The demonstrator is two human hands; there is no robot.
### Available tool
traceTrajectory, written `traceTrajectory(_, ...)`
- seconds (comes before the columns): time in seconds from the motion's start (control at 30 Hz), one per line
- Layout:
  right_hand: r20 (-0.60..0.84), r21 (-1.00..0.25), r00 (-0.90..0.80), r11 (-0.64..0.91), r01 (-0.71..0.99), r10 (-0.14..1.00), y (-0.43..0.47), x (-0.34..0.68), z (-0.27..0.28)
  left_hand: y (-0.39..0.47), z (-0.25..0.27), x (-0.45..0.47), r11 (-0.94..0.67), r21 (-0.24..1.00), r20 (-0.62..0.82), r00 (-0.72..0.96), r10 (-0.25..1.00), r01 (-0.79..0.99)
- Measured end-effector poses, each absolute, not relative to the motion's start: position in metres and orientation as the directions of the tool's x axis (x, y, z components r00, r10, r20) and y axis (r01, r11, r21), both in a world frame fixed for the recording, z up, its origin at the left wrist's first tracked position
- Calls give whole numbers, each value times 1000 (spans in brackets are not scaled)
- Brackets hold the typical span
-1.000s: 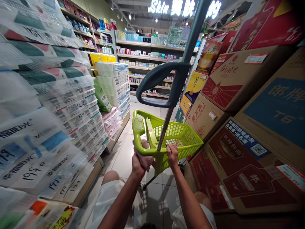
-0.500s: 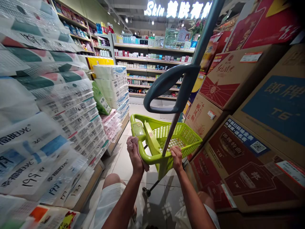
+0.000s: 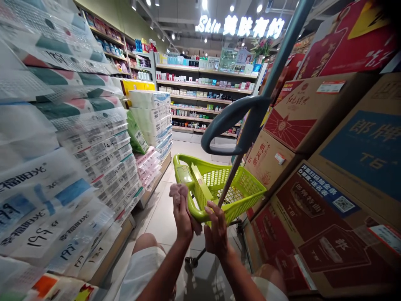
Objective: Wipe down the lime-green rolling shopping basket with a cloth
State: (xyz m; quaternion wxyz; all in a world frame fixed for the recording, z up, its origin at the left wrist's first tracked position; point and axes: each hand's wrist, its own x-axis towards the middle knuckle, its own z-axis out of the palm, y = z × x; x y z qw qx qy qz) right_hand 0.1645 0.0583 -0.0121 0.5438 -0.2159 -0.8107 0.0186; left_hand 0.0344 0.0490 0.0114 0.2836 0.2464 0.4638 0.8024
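A lime-green shopping cart with a latticed basket stands in front of me, a grey pole with a loop handle rising from it. My left hand is closed on a crumpled pinkish cloth, pressed against the near left corner of the cart's rim. My right hand is at the near rim beside the pole's foot, its fingers stretched out and slightly apart. Those fingertips seem to touch the rim, and nothing shows in that hand. Inside the cart a lighter green flap leans at the handle end.
Stacked tissue packs rise close on the left. Cardboard cartons wall in the right side, near the basket. Shelves of small boxed goods stand ahead beyond the tiled floor. A caster sits below my hands.
My right hand has let go of the rim right of the pole and moved left and nearer, its fingers opening. The left hand with the cloth has shifted slightly right and down in view.
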Motion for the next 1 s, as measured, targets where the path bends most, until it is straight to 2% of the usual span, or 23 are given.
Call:
traceTrajectory(0.07,828,-374,-318,878,299,461,56,154,-6,32,1,51,-402,894,102,-783,613,-199)
traceTrajectory(0.13,809,-412,-323,866,285,491,56,149,-5,26,-9,58,-394,897,77,-805,588,-202)
traceTrajectory(0.23,778,-433,-389,870,236,493,59,151,-5,49,-2,34,-408,881,88,-765,638,-239)
traceTrajectory(0.33,711,-529,-465,837,142,528,62,158,0,92,25,-11,-458,843,131,-718,683,-281)
traceTrajectory(0.43,680,-581,-482,807,106,552,63,162,3,113,30,-30,-480,824,116,-741,662,-300)
traceTrajectory(0.53,691,-582,-468,808,90,551,61,166,-1,96,-7,-7,-485,860,183,-789,586,-160)
traceTrajectory(0.67,703,-586,-439,805,86,559,60,179,-14,73,-54,11,-474,873,380,-765,520,111)
traceTrajectory(0.73,701,-605,-408,790,94,585,62,190,-17,82,-45,-7,-494,816,559,-631,538,302)
traceTrajectory(0.8,708,-612,-378,785,95,597,68,203,-18,102,-16,-35,-512,719,693,-424,583,470)
traceTrajectory(0.83,718,-607,-365,790,89,593,71,209,-18,113,0,-49,-491,702,703,-392,593,517)
traceTrajectory(0.93,747,-587,-323,804,90,581,80,225,-15,129,30,-62,-414,772,629,-488,605,483)
traceTrajectory(1.0,726,-582,-318,791,188,610,82,231,-11,121,30,-45,-423,741,661,-452,600,521)
